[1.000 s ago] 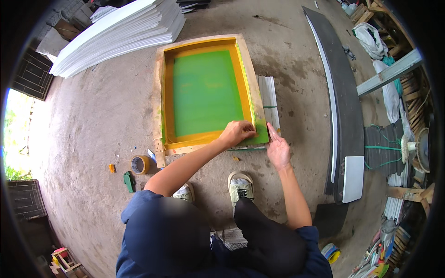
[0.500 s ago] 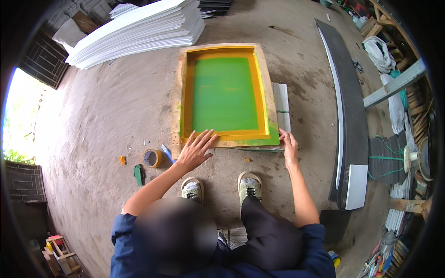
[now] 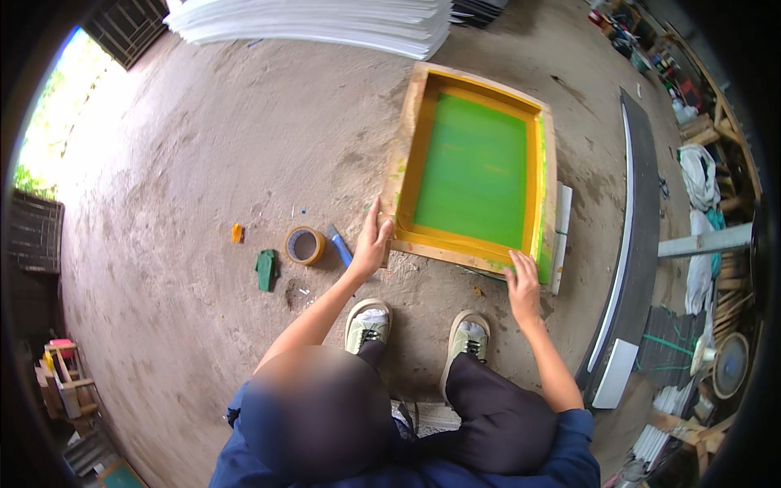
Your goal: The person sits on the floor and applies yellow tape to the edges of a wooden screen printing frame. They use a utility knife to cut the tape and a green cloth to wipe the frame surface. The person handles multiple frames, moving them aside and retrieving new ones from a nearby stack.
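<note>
Bare concrete floor (image 3: 203, 146) is being stood on, rough and stained, with daylight coming in at the far left. Everything below is being placed relative to the wooden screen frame (image 3: 476, 171), which is lying flat on the floor, its green mesh panel edged in yellow.

Well left of the frame, a small orange piece (image 3: 237, 233) and a green tool (image 3: 265, 269) are lying on the floor. Nearer the frame, a roll of tape (image 3: 304, 245) is lying flat, a blue marker (image 3: 339, 244) just beside it.

Left hand (image 3: 371, 241) is being pressed against the frame's near-left corner, fingers together and extended, thumb against the wood.

Behind the frame, a stack of white sheets (image 3: 325, 20) is being kept.

Right hand (image 3: 523, 282) is being laid on the frame's near-right corner, fingers held close together, touching the edge. White strips (image 3: 560, 236) are showing beneath the frame's right side.

Right of the frame, a long dark board (image 3: 634, 236) is lying on the floor.
</note>
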Action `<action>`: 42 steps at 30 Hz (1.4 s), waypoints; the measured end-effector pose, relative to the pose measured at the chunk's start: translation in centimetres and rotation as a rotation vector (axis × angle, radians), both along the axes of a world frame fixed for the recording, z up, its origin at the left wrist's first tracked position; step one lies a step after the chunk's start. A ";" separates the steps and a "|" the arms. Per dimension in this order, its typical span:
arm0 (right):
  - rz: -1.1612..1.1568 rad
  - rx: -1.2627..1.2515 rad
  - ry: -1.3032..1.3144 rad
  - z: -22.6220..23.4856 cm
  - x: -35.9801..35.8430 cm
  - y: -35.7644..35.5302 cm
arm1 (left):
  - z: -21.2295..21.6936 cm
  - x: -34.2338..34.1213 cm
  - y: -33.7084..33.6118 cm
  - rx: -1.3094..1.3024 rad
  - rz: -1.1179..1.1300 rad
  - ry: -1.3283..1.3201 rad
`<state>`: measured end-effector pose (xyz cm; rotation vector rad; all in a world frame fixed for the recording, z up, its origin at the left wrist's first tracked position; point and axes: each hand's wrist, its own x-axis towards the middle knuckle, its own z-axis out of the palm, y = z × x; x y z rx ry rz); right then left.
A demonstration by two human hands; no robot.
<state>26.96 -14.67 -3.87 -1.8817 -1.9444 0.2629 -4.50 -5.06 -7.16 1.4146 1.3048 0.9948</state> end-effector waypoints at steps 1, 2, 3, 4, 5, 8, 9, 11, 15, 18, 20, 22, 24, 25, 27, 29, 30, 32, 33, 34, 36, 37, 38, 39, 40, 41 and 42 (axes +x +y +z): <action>-0.092 -0.032 0.129 0.2 0.0 1.1 | 0.0 0.2 0.0 -0.014 -0.002 -0.044; -0.079 -0.060 0.178 0.3 0.2 2.2 | 0.0 0.3 0.0 -0.027 -0.003 -0.089; -0.074 -0.169 0.266 0.8 -0.1 3.4 | 0.0 0.2 0.0 -0.034 0.002 -0.106; -0.070 -0.279 0.351 1.3 -0.5 4.5 | -0.1 0.1 0.0 -0.046 0.007 -0.141; -0.035 -0.333 0.378 1.2 -0.9 5.4 | -0.2 0.1 -0.2 -0.058 0.011 -0.178; 0.041 -0.458 0.455 0.6 -2.4 7.6 | 0.1 0.3 -0.2 -0.093 0.014 -0.252; 0.061 -0.478 0.480 0.4 -3.9 8.2 | 0.2 0.2 -0.2 -0.094 0.019 -0.265; 0.094 -0.503 0.524 -0.2 -6.7 9.4 | 0.2 0.2 -0.1 -0.094 0.017 -0.292; 0.166 -0.534 0.538 0.4 -11.9 11.5 | -0.2 0.0 -0.1 -0.080 0.024 -0.318; 0.211 -0.488 0.556 0.0 -13.2 12.0 | -0.5 0.1 -0.1 -0.106 0.023 -0.364; 0.230 -0.441 0.536 0.0 -14.5 12.2 | -0.8 0.3 0.0 -0.066 0.031 -0.315; 0.219 -0.431 0.502 0.4 -16.1 12.6 | -0.7 0.1 0.1 -0.062 0.026 -0.304; 0.198 -0.452 0.522 0.9 -16.5 12.9 | -0.5 0.0 0.2 -0.097 0.007 -0.341; 0.202 -0.444 0.519 0.6 -16.4 12.8 | -0.4 -0.1 0.2 -0.106 0.004 -0.345; 0.205 -0.461 0.572 0.1 -16.0 12.4 | -0.1 -0.4 0.2 -0.119 0.001 -0.351; 0.226 -0.474 0.659 -2.0 -13.8 12.1 | 0.2 0.2 0.4 -0.099 -0.007 -0.355; 0.211 -0.507 0.685 -1.8 -14.1 12.0 | 0.2 0.1 0.2 -0.095 0.002 -0.346; 0.182 -0.575 0.737 -1.2 -14.5 12.2 | 0.1 -0.3 0.1 -0.110 0.009 -0.352; 0.152 -0.632 0.708 0.0 -15.0 12.5 | 0.0 -0.3 0.2 -0.115 0.005 -0.357; 0.170 -0.625 0.678 -0.2 -15.4 12.7 | 0.0 -0.3 0.2 -0.120 0.010 -0.346; 0.206 -0.609 0.619 -0.7 -15.8 13.1 | 0.2 -0.1 0.0 -0.129 0.017 -0.325; 0.215 -0.642 0.642 -1.1 -15.6 13.4 | 0.3 0.0 0.0 -0.140 0.011 -0.347; 0.223 -0.676 0.666 -1.3 -15.3 13.8 | 0.4 0.3 0.1 -0.152 0.005 -0.369; 0.236 -0.712 0.692 -1.3 -15.4 14.1 | 0.5 0.3 0.0 -0.165 0.003 -0.388; 0.219 -0.748 0.695 -1.3 -15.5 14.4 | 0.5 0.3 -0.1 -0.160 0.003 -0.393; 0.202 -0.783 0.698 -1.3 -15.4 14.5 | 0.6 0.3 -0.1 -0.155 0.002 -0.398; 0.189 -0.818 0.699 -0.8 -15.5 14.6 | 0.5 0.2 -0.1 -0.147 0.003 -0.403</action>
